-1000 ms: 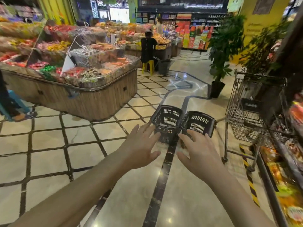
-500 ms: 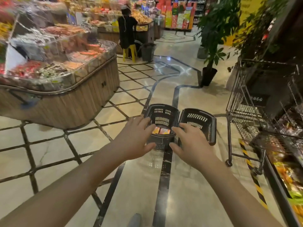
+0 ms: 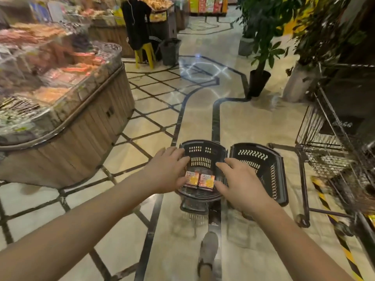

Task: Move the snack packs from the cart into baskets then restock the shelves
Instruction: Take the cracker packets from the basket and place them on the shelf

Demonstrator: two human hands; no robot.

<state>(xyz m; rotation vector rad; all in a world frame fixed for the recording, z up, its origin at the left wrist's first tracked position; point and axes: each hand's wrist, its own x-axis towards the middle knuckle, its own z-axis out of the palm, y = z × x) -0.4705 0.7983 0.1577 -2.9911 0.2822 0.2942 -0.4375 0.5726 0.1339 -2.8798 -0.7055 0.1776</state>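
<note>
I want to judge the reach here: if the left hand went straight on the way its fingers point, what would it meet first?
Probably the left basket, its slotted inner wall: the left hand points forward and right across the rim. The snack packs lie lower, by its thumb. Depth is unclear.

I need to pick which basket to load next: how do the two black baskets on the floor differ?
The left basket holds two orange snack packs; the right basket shows none where its inside is visible. The left basket's far wall has straight slots, the right basket's has slanted ones. The right basket sits nearer the cart than the left basket. Both are black plastic, side by side on the floor.
</note>
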